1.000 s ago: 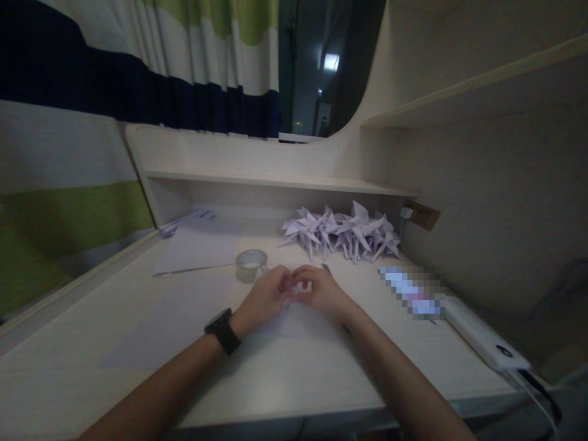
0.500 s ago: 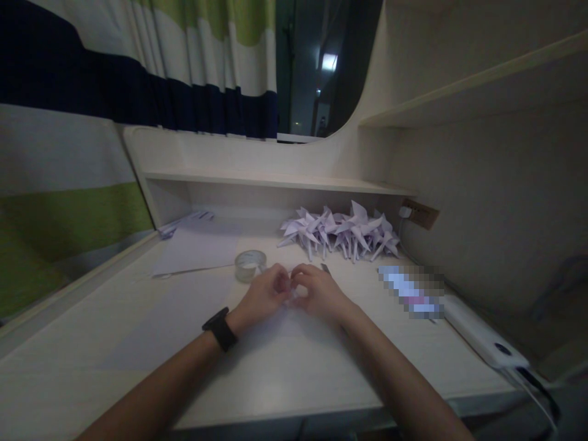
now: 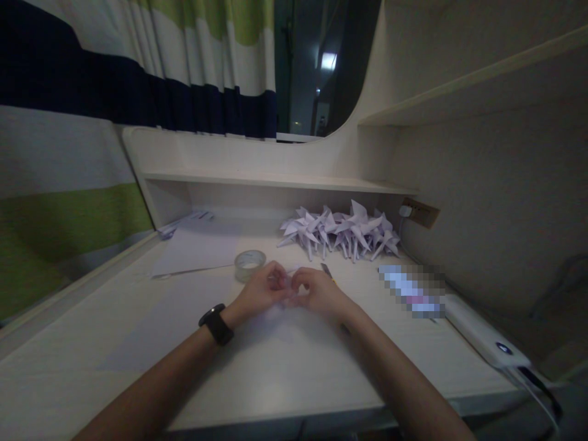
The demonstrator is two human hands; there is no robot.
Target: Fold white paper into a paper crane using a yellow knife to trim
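Observation:
My left hand (image 3: 261, 291), a dark watch on its wrist, has its fingers curled in a pinch over the middle of the desk. Facing it, my right hand (image 3: 321, 293) is pinched too, fingertips nearly meeting those of the left. Between them is a pale piece of paper (image 3: 288, 283), mostly hidden by the fingers and blurred. A roll of clear tape (image 3: 249, 265) lies just beyond my left hand. Partly covered by my right hand and wrist, a utility knife (image 3: 326, 269) rests on the desk, its blade end showing.
Several folded paper pinwheels (image 3: 344, 231) are heaped at the back under the shelf (image 3: 275, 180). White paper sheets (image 3: 197, 245) lie at the left. A blurred-out phone-like object (image 3: 408, 293) and a white power strip (image 3: 482, 334) with cables sit at the right.
Both hands stay pinched together around the paper, with small finger movements. My left hand and wrist have shifted slightly left, and more of the utility knife shows beside my right hand.

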